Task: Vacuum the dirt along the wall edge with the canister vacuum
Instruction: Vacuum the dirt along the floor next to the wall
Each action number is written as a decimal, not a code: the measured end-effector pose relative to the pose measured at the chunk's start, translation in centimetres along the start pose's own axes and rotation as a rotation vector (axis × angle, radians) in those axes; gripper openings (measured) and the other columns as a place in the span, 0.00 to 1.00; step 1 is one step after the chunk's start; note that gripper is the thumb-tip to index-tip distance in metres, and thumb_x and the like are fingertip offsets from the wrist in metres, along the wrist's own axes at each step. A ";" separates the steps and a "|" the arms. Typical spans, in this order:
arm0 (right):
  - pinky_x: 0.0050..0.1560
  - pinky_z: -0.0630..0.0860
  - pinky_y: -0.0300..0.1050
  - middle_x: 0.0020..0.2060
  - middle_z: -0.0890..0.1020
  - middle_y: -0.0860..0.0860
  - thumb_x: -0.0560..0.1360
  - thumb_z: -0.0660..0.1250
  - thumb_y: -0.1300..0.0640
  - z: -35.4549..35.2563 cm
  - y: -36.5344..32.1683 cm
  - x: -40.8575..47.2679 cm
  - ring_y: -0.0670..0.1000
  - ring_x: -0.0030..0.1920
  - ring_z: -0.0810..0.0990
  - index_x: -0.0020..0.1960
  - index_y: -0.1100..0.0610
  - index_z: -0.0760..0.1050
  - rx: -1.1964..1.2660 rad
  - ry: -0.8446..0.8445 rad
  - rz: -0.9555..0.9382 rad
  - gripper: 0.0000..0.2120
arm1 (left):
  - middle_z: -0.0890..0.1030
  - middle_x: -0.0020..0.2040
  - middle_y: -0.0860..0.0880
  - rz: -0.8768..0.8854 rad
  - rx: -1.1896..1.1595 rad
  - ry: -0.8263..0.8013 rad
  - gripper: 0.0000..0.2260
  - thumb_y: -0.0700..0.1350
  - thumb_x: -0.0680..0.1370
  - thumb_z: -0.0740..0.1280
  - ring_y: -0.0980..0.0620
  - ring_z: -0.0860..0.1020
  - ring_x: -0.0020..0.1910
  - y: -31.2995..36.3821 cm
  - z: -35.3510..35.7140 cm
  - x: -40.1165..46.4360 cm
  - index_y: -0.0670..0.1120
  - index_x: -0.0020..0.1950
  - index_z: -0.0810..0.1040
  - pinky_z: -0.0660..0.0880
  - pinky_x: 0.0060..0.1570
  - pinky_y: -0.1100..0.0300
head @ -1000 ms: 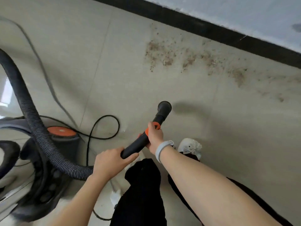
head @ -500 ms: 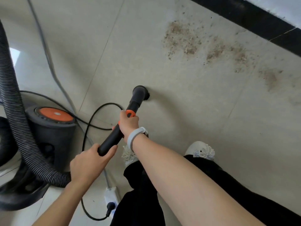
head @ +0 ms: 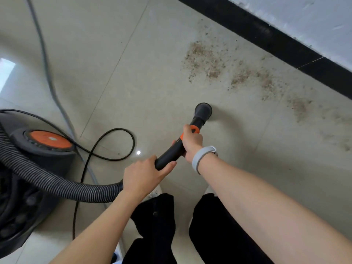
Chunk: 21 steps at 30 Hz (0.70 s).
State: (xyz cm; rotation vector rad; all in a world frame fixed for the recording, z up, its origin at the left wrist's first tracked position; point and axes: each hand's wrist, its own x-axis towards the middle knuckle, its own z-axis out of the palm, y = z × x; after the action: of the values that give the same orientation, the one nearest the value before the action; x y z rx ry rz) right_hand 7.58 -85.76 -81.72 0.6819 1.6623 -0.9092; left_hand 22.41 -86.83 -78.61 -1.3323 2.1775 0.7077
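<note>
From the head camera, looking down at a pale tiled floor (head: 133, 73), the person holds a black vacuum wand (head: 171, 151) with both hands. The right hand (head: 191, 142) has its fingers curled tight round the upper part of the wand, just behind an orange collar (head: 193, 129); a grey wristband (head: 202, 156) sits on that wrist. The left hand (head: 142, 175) grips the lower end of the wand, fingers wrapped round it, where the ribbed black hose (head: 57, 182) joins on.

The round nozzle (head: 203, 110) at the tip of the wand sits low over the floor, with its shadow close beside it; whether it touches the tile cannot be told. The dirt (head: 207, 60), brown crumbs scattered in several patches, lies beyond the nozzle and apart from it, strung along the black skirting strip (head: 266, 35) at the foot of the wall (head: 304, 16). The nearest patch lies between the nozzle and the skirting.

To the left of the wand stands the canister vacuum (head: 34, 168), a dark body with an orange round cap (head: 49, 141) on top; nothing of its inside shows. The hose curves from it across to the left hand. A black power cord (head: 114, 130) loops on the floor between the canister and the wand, and a grey cable (head: 43, 54) runs away across the tiles beyond the canister. Black trouser legs (head: 219, 225) and the toe of a white shoe (head: 155, 192) show beneath the wand.
</note>
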 end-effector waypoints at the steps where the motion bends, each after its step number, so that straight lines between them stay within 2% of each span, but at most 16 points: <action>1: 0.43 0.80 0.50 0.36 0.73 0.53 0.77 0.60 0.50 0.8 0.0 0.0 0.53 0.32 0.78 0.64 0.60 0.64 -0.036 -0.011 -0.019 0.20 | 0.72 0.26 0.54 -0.029 -0.028 0.015 0.26 0.74 0.67 0.51 0.58 0.69 0.26 -0.6 0.2 0.1 0.52 0.32 0.65 0.59 0.25 0.62; 3: 0.53 0.78 0.54 0.36 0.74 0.53 0.77 0.59 0.48 2.8 -0.4 0.0 0.57 0.38 0.81 0.64 0.60 0.62 -0.163 -0.026 -0.079 0.21 | 0.73 0.25 0.53 -0.076 -0.100 0.055 0.25 0.73 0.68 0.52 0.57 0.71 0.26 -1.5 0.5 0.9 0.51 0.33 0.67 0.60 0.25 0.61; 5: 0.59 0.74 0.57 0.44 0.77 0.55 0.77 0.57 0.44 5.0 -1.3 0.5 0.61 0.50 0.81 0.64 0.60 0.59 -0.294 -0.027 -0.158 0.24 | 0.73 0.24 0.52 -0.106 -0.167 0.114 0.25 0.71 0.69 0.53 0.55 0.73 0.26 -2.3 1.0 2.3 0.50 0.34 0.68 0.61 0.25 0.60; 6: 0.59 0.74 0.57 0.49 0.78 0.57 0.78 0.56 0.44 6.1 -1.7 0.8 0.62 0.52 0.80 0.64 0.59 0.58 -0.331 -0.038 -0.187 0.24 | 0.74 0.25 0.52 -0.124 -0.204 0.142 0.24 0.70 0.70 0.54 0.54 0.73 0.26 -2.7 1.2 3.0 0.50 0.35 0.69 0.63 0.25 0.60; 8: 0.53 0.76 0.53 0.53 0.79 0.57 0.78 0.56 0.44 8.0 -2.3 1.7 0.59 0.48 0.81 0.63 0.58 0.58 -0.379 -0.078 -0.230 0.22 | 0.77 0.26 0.51 -0.166 -0.275 0.184 0.23 0.69 0.71 0.55 0.52 0.76 0.27 -3.4 1.7 4.4 0.50 0.36 0.71 0.69 0.27 0.58; 9: 0.45 0.75 0.49 0.52 0.78 0.55 0.79 0.56 0.44 8.6 -2.4 2.3 0.56 0.43 0.80 0.63 0.58 0.58 -0.407 -0.091 -0.251 0.21 | 0.78 0.27 0.51 -0.180 -0.297 0.202 0.22 0.69 0.72 0.55 0.52 0.76 0.27 -3.7 2.0 5.0 0.51 0.36 0.71 0.71 0.29 0.57; 10: 0.36 0.70 0.45 0.50 0.78 0.54 0.79 0.55 0.44 9.1 -2.5 2.7 0.52 0.37 0.76 0.62 0.57 0.58 -0.443 -0.098 -0.273 0.20 | 0.79 0.27 0.51 -0.189 -0.314 0.217 0.21 0.68 0.71 0.55 0.52 0.77 0.28 -4.0 2.3 5.6 0.51 0.36 0.72 0.72 0.31 0.57; 11: 0.31 0.65 0.44 0.49 0.78 0.54 0.79 0.55 0.44 9.4 -2.6 3.3 0.50 0.34 0.73 0.62 0.56 0.59 -0.478 -0.106 -0.298 0.19 | 0.79 0.28 0.50 -0.193 -0.330 0.230 0.22 0.68 0.71 0.55 0.52 0.77 0.28 -4.2 2.6 6.1 0.51 0.37 0.72 0.73 0.31 0.56; 12: 0.31 0.65 0.44 0.49 0.78 0.54 0.79 0.55 0.44 9.5 -2.8 3.8 0.50 0.34 0.73 0.61 0.56 0.58 -0.496 -0.112 -0.323 0.19 | 0.79 0.28 0.50 -0.195 -0.345 0.241 0.22 0.69 0.70 0.55 0.51 0.77 0.28 -4.1 2.8 6.7 0.51 0.37 0.72 0.73 0.32 0.56; 13: 0.35 0.71 0.46 0.49 0.78 0.55 0.79 0.55 0.44 9.6 -3.1 4.4 0.52 0.37 0.76 0.61 0.57 0.58 -0.489 -0.118 -0.341 0.19 | 0.79 0.28 0.50 -0.195 -0.360 0.252 0.22 0.69 0.70 0.55 0.51 0.78 0.29 -3.8 3.1 7.3 0.50 0.37 0.73 0.74 0.33 0.56; 14: 0.44 0.76 0.51 0.51 0.78 0.56 0.78 0.56 0.44 9.7 -3.6 5.0 0.55 0.43 0.79 0.61 0.57 0.58 -0.474 -0.116 -0.362 0.20 | 0.79 0.28 0.50 -0.192 -0.371 0.266 0.23 0.69 0.70 0.54 0.50 0.78 0.30 -3.3 3.3 8.0 0.50 0.37 0.73 0.74 0.34 0.56; 15: 0.53 0.76 0.55 0.52 0.78 0.57 0.78 0.57 0.45 9.6 -4.1 5.7 0.58 0.48 0.80 0.62 0.58 0.58 -0.468 -0.110 -0.382 0.21 | 0.79 0.28 0.50 -0.186 -0.378 0.276 0.23 0.69 0.70 0.54 0.50 0.78 0.30 -2.7 3.4 8.6 0.50 0.37 0.73 0.73 0.34 0.56; 16: 0.57 0.75 0.56 0.53 0.78 0.58 0.78 0.57 0.45 9.3 -4.6 6.0 0.60 0.52 0.80 0.62 0.58 0.58 -0.466 -0.106 -0.401 0.21 | 0.79 0.29 0.50 -0.174 -0.380 0.279 0.23 0.69 0.70 0.54 0.51 0.78 0.31 -2.1 3.6 9.1 0.50 0.37 0.73 0.73 0.34 0.56; 21: 0.59 0.74 0.58 0.49 0.78 0.58 0.76 0.58 0.43 6.2 -5.4 6.9 0.62 0.53 0.80 0.64 0.58 0.58 -0.404 -0.085 -0.395 0.25 | 0.79 0.30 0.51 -0.054 -0.298 0.208 0.22 0.68 0.72 0.54 0.51 0.78 0.33 0.3 3.8 9.2 0.50 0.37 0.71 0.73 0.35 0.57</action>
State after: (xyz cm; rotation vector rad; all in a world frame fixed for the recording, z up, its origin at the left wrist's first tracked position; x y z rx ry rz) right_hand 4.67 -93.91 -88.03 0.0385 1.8633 -0.8218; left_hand 18.97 -90.26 -87.30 -1.6744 2.2499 0.9384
